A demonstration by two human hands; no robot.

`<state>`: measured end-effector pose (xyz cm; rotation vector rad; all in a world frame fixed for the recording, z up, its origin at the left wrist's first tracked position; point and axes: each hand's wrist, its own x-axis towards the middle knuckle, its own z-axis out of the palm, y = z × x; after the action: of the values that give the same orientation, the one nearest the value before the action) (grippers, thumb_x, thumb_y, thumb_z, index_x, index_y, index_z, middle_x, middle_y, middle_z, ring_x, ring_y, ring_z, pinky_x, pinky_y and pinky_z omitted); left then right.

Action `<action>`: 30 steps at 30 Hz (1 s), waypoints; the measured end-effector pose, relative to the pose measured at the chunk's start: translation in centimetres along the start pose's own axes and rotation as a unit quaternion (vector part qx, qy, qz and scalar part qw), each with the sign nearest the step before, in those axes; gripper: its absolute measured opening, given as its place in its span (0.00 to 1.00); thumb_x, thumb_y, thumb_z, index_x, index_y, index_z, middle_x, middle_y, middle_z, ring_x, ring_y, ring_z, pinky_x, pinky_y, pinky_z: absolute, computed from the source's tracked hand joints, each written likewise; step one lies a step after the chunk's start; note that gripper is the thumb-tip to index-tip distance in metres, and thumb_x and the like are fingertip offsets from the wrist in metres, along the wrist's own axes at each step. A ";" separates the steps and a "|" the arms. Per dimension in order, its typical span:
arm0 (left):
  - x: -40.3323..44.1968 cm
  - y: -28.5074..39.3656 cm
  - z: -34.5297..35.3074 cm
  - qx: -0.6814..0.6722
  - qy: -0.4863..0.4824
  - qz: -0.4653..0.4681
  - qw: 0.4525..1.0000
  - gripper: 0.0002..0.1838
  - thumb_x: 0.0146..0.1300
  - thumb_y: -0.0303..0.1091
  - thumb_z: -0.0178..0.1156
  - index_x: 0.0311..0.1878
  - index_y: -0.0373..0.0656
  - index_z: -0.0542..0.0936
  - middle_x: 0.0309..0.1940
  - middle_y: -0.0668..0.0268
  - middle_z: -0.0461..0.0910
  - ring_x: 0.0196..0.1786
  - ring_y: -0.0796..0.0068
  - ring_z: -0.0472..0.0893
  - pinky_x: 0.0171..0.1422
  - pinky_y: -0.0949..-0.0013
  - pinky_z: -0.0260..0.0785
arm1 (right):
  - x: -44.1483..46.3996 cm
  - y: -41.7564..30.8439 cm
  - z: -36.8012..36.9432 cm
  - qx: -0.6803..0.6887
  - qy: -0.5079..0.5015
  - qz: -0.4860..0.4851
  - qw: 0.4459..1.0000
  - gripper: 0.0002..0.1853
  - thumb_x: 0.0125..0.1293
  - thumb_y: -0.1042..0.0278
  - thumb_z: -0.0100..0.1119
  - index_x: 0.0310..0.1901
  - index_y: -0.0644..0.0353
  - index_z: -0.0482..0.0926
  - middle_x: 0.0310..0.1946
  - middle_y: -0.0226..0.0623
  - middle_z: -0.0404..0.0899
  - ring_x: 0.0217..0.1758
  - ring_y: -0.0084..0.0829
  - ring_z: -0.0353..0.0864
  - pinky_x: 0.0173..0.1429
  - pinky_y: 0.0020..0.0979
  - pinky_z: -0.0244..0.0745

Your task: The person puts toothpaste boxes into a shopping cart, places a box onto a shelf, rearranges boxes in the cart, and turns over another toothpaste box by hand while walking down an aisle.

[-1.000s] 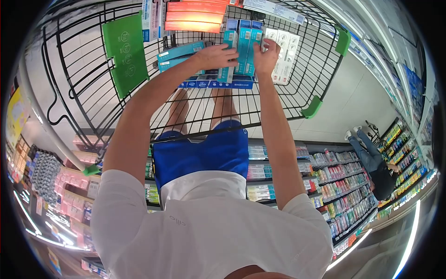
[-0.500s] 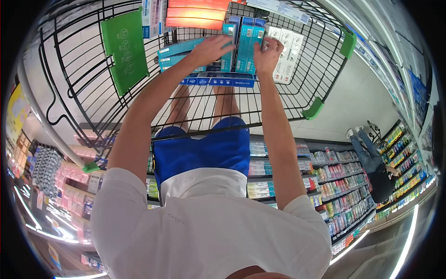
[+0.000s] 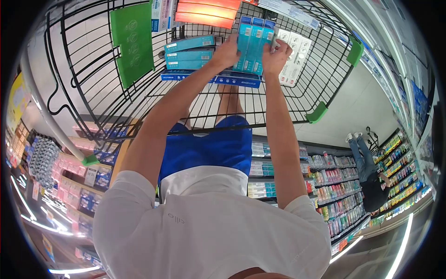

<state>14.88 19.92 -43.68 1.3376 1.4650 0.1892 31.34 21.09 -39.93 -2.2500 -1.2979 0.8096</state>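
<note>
Three long, narrow teal cartons [image 3: 251,49] with blue ends stand side by side in a shopping cart. My left hand [image 3: 226,52] presses against their left side, fingers partly hidden. At their right edge, my right hand [image 3: 277,56] has its thumb on the outer carton and its fingers curled. More teal cartons [image 3: 189,53] lie stacked to the left, near my left wrist. Below both groups, flat dark-blue boxes [image 3: 237,81] line the near side of the cart. A white printed box [image 3: 297,55] leans just right of my right hand.
The wire shopping cart [image 3: 158,100] has a green panel [image 3: 132,46] on its left side. Red-orange boxes [image 3: 207,11] sit at the far end, beside white-and-blue boxes [image 3: 162,15]. Stocked shelves [image 3: 337,186] line the aisle. Another person [image 3: 371,181] stands at the right.
My left hand has come down from above the cartons to their left side. The gap beside the leftmost upright carton has closed. The whole view has shifted slightly.
</note>
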 end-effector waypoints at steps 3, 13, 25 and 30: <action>0.0 -0.6 0.2 -0.001 0.003 0.024 1.000 0.31 0.55 0.30 0.64 0.61 0.39 0.63 0.53 0.51 0.73 0.54 0.51 0.76 0.58 0.56 0.70 | 0.0 0.2 -0.1 -0.016 -0.001 -0.025 1.000 0.20 0.54 0.70 0.64 0.47 0.63 0.71 0.52 0.48 0.63 0.45 0.43 0.75 0.48 0.36 0.75; -1.7 -2.5 -2.4 0.156 0.072 0.076 0.982 0.23 0.51 0.34 0.63 0.52 0.42 0.73 0.51 0.56 0.72 0.56 0.55 0.73 0.58 0.54 0.67 | -0.1 0.0 0.1 -0.002 0.006 -0.016 1.000 0.20 0.54 0.70 0.65 0.48 0.63 0.71 0.52 0.49 0.64 0.43 0.41 0.76 0.49 0.35 0.78; -2.4 -6.7 -6.8 0.287 -0.009 -0.004 0.958 0.31 0.54 0.52 0.63 0.59 0.49 0.72 0.58 0.59 0.71 0.63 0.58 0.69 0.67 0.53 0.61 | -0.3 0.5 0.6 -0.012 0.008 -0.052 0.999 0.20 0.53 0.71 0.65 0.47 0.61 0.72 0.51 0.48 0.65 0.45 0.43 0.75 0.47 0.37 0.75; -3.1 -7.5 -7.3 0.273 -0.005 0.051 0.961 0.34 0.55 0.55 0.61 0.61 0.45 0.71 0.58 0.55 0.71 0.64 0.59 0.70 0.71 0.54 0.58 | -0.4 0.0 0.4 -0.014 -0.005 -0.042 0.999 0.20 0.53 0.71 0.65 0.47 0.61 0.72 0.50 0.47 0.65 0.43 0.41 0.75 0.47 0.36 0.74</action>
<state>4.05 18.62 -44.37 1.8538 1.4994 -0.1734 30.88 20.76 -40.10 -2.1994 -1.4061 0.7791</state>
